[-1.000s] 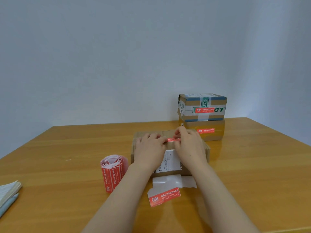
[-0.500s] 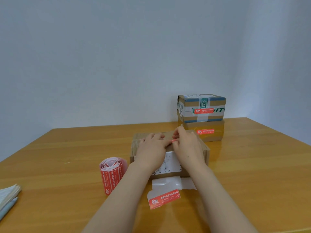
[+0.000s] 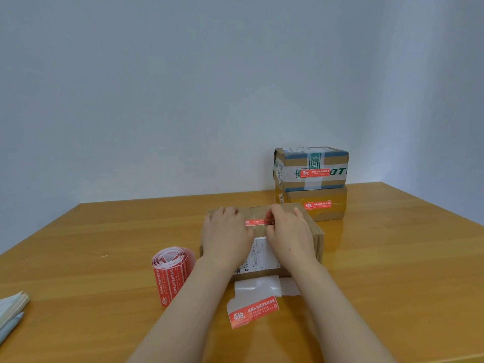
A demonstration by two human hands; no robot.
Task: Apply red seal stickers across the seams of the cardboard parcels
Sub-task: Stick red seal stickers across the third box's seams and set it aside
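A brown cardboard parcel (image 3: 313,233) with a white shipping label lies in the middle of the table. A red seal sticker (image 3: 255,222) lies across its taped top seam. My left hand (image 3: 225,238) rests flat on the parcel top, its fingers covering the sticker's left end. My right hand (image 3: 289,234) lies on the right part, fingertips pressing the sticker's right end. A roll of red stickers (image 3: 171,273) stands to the left of the parcel. A torn strip of backing with one red sticker (image 3: 252,310) lies in front of it.
Two parcels are stacked at the back right, the upper one (image 3: 311,167) and the lower one (image 3: 314,203) each bearing a red sticker. A notebook and pen (image 3: 11,309) lie at the left table edge. The wooden table (image 3: 406,271) ends at a pale wall.
My hands have slid apart along the sticker, so more of its red middle shows between them. The parcel has stayed in place.
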